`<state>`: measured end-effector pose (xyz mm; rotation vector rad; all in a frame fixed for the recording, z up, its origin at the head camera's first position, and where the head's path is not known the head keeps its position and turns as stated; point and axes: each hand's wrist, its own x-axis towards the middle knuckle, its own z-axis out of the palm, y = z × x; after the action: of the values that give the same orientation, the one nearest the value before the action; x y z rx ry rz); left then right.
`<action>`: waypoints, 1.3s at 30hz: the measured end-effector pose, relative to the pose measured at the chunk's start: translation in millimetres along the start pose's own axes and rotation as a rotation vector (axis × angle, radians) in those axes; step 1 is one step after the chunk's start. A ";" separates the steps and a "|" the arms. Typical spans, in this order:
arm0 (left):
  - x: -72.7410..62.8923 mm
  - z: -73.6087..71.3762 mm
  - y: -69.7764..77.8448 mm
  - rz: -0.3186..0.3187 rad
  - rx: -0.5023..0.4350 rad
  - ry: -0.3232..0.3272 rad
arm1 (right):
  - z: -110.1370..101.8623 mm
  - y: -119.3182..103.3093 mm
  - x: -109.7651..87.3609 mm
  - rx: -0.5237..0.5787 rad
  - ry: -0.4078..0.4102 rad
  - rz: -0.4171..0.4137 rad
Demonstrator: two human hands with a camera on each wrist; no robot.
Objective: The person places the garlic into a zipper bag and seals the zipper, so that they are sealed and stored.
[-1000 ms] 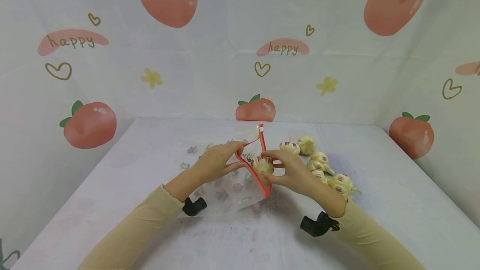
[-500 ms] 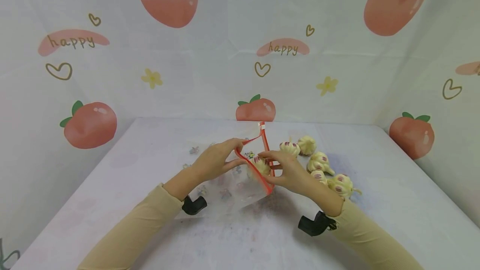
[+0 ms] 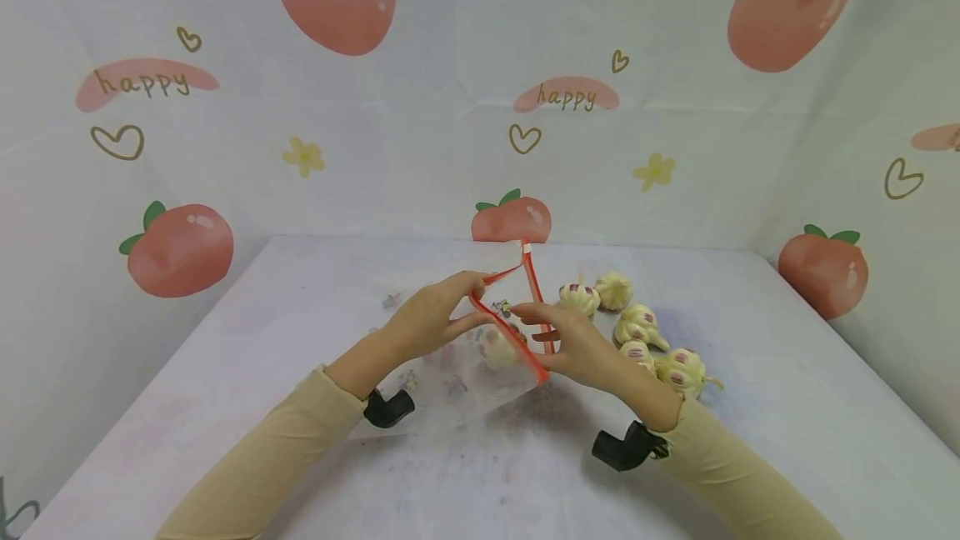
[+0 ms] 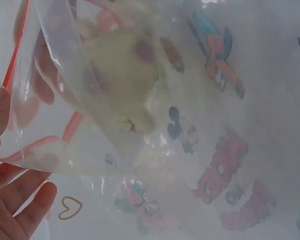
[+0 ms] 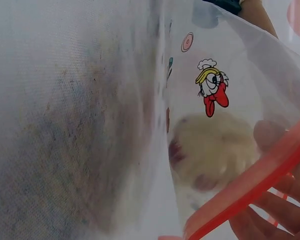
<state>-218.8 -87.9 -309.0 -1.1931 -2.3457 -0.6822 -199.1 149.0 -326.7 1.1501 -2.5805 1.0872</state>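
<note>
My left hand (image 3: 429, 322) pinches one edge of the mouth of a clear zip bag (image 3: 450, 398) with red zip strips and printed cartoon figures. The mouth gapes toward the right. Seen through the film is a garlic bulb (image 3: 497, 348), pale with purple patches, lying just inside the opening. My right hand (image 3: 581, 348) reaches into the mouth, its fingers loosely spread and not closed round the bulb. In the right wrist view the thumb shows through the film beside the bulb (image 5: 215, 150), while the other fingers lie beyond the red strip (image 5: 255, 190).
Several more garlic bulbs (image 3: 639, 325) lie in a loose group on the white table (image 3: 487, 490), right of and behind my right hand. A patterned cloth (image 3: 420, 90) hangs behind the table and along its sides. Black wrist mounts (image 3: 626, 447) sit at both cuffs.
The garlic bulb has gone leftward through the mouth into the bag, away from the right fingertips, which have loosened. The bag's far corner and left hand have risen slightly.
</note>
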 end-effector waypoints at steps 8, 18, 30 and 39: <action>-1.5 0.3 -1.4 -0.023 0.005 0.008 | -0.6 -2.5 -0.2 -0.016 0.001 -0.001; -2.4 0.5 -3.8 -0.020 -0.010 0.013 | -3.0 0.8 -3.9 -0.040 0.048 -0.006; -3.8 1.9 -6.1 -0.029 -0.003 0.008 | -12.0 3.7 -11.9 -0.047 0.097 0.068; -4.8 1.4 -5.3 -0.027 0.000 0.004 | -21.5 9.1 -16.6 -0.039 0.107 0.072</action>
<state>-220.7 -92.8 -314.0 -1.1609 -2.3622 -0.6932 -197.4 177.3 -322.2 0.9701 -2.5661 1.0757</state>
